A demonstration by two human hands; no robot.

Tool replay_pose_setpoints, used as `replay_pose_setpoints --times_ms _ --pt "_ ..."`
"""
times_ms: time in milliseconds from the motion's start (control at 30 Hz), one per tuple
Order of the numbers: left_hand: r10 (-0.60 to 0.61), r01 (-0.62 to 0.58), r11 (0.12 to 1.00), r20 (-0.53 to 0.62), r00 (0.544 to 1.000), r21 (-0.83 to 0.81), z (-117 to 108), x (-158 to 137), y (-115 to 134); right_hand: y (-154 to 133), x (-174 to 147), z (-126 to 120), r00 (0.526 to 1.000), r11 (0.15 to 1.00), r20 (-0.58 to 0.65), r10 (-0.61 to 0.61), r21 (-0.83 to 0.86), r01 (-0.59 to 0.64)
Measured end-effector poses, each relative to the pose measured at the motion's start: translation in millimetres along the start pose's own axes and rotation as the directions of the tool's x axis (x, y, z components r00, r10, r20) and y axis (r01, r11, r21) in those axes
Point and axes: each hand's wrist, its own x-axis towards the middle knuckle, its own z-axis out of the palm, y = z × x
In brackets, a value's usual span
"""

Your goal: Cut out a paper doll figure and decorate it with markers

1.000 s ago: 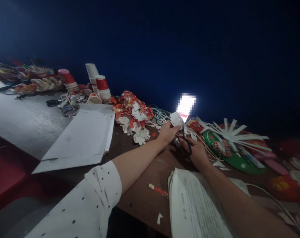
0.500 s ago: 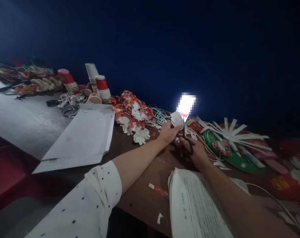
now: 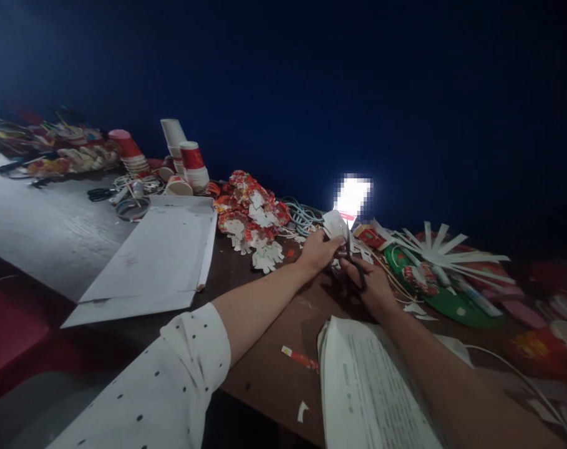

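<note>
My left hand (image 3: 319, 251) is closed on a small white piece of paper (image 3: 334, 226), pinching it by its lower edge. In my right hand (image 3: 370, 284) is a pair of scissors (image 3: 358, 273) with dark handles, its blades pointing up against the paper's right side. How far the blades are apart is too small to tell. Just behind both hands glows a bright, pixelated screen (image 3: 352, 198). White paper scraps (image 3: 365, 252) lie close to the scissors. Left of my left hand is a heap of red and white paper cut-outs (image 3: 252, 215).
A white flat box (image 3: 147, 255) lies to the left, with stacked paper cups (image 3: 194, 165) behind it. A printed paper stack (image 3: 358, 380) sits under my right forearm. On the right, a green board (image 3: 465, 308) carries white strips (image 3: 445, 252). A red stool (image 3: 16, 324) stands at far left.
Hardly anything differs. My right hand and the scissors have shifted very slightly, while my left hand keeps the paper in the same place.
</note>
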Motion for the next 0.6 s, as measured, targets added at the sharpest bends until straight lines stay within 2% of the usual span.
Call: replay_pose_setpoints --times_ms 133,400,600 --pt "0.000 0.000 1.000 0.012 1.000 0.020 -2 2 1 1 1 -1 1.000 1.000 -0.012 -0.002 0.012 0.002" --pt "-0.084 0.094 0.986 0.077 0.993 -0.137 -2 6 -2 4 2 -5 1.000 1.000 0.022 -0.004 -0.009 0.004" --pt "-0.063 0.071 0.988 0.067 0.996 -0.135 -2 5 -4 11 5 -5 1.000 1.000 0.008 -0.003 0.020 0.003"
